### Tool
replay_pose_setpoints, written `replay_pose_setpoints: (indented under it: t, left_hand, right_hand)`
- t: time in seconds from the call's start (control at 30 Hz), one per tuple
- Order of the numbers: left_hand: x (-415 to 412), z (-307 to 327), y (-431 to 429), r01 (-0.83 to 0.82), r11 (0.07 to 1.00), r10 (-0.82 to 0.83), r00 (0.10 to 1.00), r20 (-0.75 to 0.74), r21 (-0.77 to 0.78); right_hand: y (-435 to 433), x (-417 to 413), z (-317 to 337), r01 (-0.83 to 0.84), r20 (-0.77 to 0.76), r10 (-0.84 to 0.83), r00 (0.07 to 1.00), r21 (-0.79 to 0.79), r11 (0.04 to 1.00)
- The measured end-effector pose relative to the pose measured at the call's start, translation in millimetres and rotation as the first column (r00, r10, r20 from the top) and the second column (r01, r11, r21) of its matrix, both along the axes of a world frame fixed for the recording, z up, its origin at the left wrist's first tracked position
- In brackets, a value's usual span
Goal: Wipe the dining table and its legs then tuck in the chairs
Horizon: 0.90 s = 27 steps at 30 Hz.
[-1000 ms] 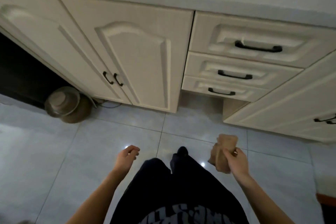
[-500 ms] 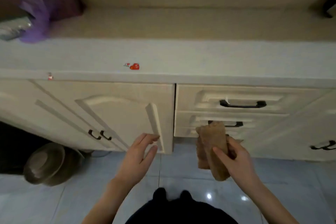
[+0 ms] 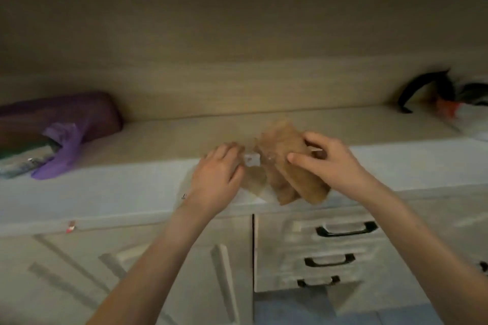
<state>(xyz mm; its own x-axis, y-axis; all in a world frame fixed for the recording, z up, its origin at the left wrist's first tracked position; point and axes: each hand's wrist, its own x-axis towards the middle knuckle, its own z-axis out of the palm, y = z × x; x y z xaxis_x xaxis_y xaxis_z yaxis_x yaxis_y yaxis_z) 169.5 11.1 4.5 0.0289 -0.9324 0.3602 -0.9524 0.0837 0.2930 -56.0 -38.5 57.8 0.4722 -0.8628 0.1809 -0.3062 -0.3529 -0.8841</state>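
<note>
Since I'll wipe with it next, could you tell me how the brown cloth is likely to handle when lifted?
Probably floppy: the brown cloth sags in folds below the right hand. Likely light, since thumb and fingertips alone seem to hold it. It looks coarse, though blurred, so it should hardly slip.

Quick head count at the counter

Two bare hands in shot, left hand [image 3: 216, 179] and right hand [image 3: 330, 163], and just one tan-brown folded cloth [image 3: 285, 155]. Near right: three cream wooden drawers [image 3: 287, 232] in a stack with three black bar handles [image 3: 346, 230], one per drawer, plus a fourth dark handle [image 3: 483, 266] half cut off at the right edge. One pale countertop [image 3: 118, 192], one purple plastic bag [image 3: 68, 140] far left, one black curved strap [image 3: 420, 87] far right, and one little red sticker [image 3: 71, 227] on the counter's near edge.
</note>
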Motion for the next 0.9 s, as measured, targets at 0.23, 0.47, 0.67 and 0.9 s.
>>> replay_pose_setpoints:
  t: [0.23, 0.47, 0.67, 0.9]
  left_hand:
    - [14.5, -22.0, -34.3, -0.094, 0.979, 0.063, 0.984, 0.167, 0.183]
    - [13.9, -23.9, -36.0, -0.112, 0.978, 0.081, 0.981, 0.175, 0.177]
    - [13.7, -25.9, -38.4, -0.123, 0.977, 0.086, 0.975, 0.204, 0.173]
    - [13.7, -26.4, -39.8, -0.131, 0.976, 0.094, 0.974, 0.206, 0.174]
  right_hand:
    - [-100.8, 18.6, 1.5, -0.138, -0.570, 0.106, 0.815, -0.014, 0.990]
    - [-103.6, 20.6, -19.1, -0.108, -0.520, -0.054, 0.852, -0.277, 0.955]
    - [-69.9, -0.3, -34.6, -0.083, -0.467, -0.143, 0.872, -0.431, 0.899]
    - [-80.3, 12.2, -54.2, -0.304, -0.721, -0.164, 0.673, -0.472, 0.828]
